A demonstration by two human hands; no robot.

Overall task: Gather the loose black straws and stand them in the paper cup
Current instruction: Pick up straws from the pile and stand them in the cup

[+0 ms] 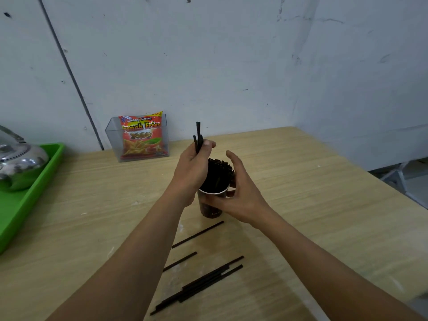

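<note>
Black and tightly packed, a bunch of straws (pixel 218 172) stands in the dark paper cup (pixel 207 211), which sits upright near the middle of the pale wooden counter (pixel 312 205). The right hand (pixel 240 195) holds the cup from the right side, thumb laid across its near wall just below the white rim and fingers curled round the far side, while the forefinger is raised beside the straw tops. The left hand (pixel 192 169) is just left of the cup and above its rim, pinching a few straws (pixel 198 135) between thumb and fingertips; they point up and clear of the ones in the cup. Nearer on the counter lie the loose straws (pixel 201 283): two single ones apart from each other, and closer still a small cluster lying side by side, all slanting from near left to far right. At the far left a steel kettle (pixel 20 165) rests on a green tray (pixel 23 205). Against the far wall stands a clear plastic box (pixel 111 135) holding a red snack packet (pixel 141 137).
</note>
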